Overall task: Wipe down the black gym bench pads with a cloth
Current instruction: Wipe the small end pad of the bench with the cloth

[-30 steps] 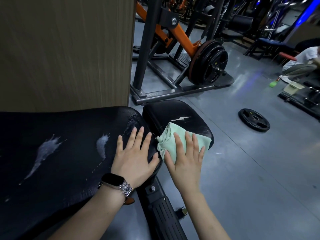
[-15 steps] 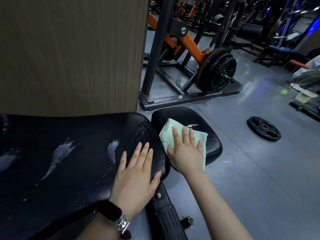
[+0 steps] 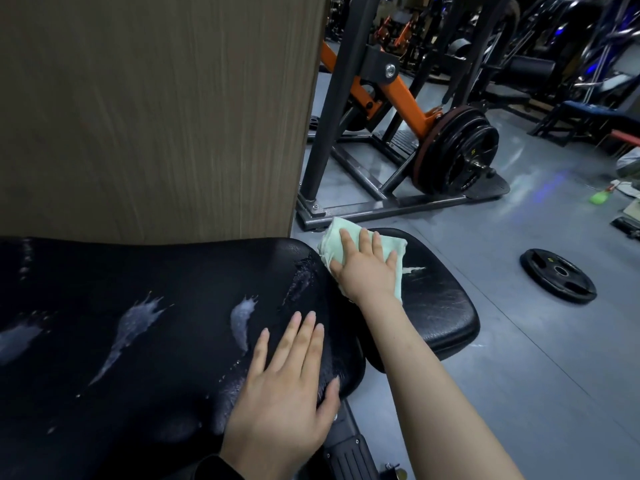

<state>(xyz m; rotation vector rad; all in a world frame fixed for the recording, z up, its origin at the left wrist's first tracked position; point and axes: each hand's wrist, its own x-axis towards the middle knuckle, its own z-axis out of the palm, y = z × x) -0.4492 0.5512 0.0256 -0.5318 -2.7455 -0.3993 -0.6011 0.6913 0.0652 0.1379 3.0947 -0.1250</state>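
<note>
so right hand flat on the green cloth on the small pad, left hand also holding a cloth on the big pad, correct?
Not quite. The head view shows the left hand bare, fingers flat on the big pad, no cloth under it. The rest holds: right hand presses the green cloth flat on the small pad.

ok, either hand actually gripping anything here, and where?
No grip. The right hand presses flat on the middle of the green cloth on the small pad. The left hand rests flat on the large pad.
</note>
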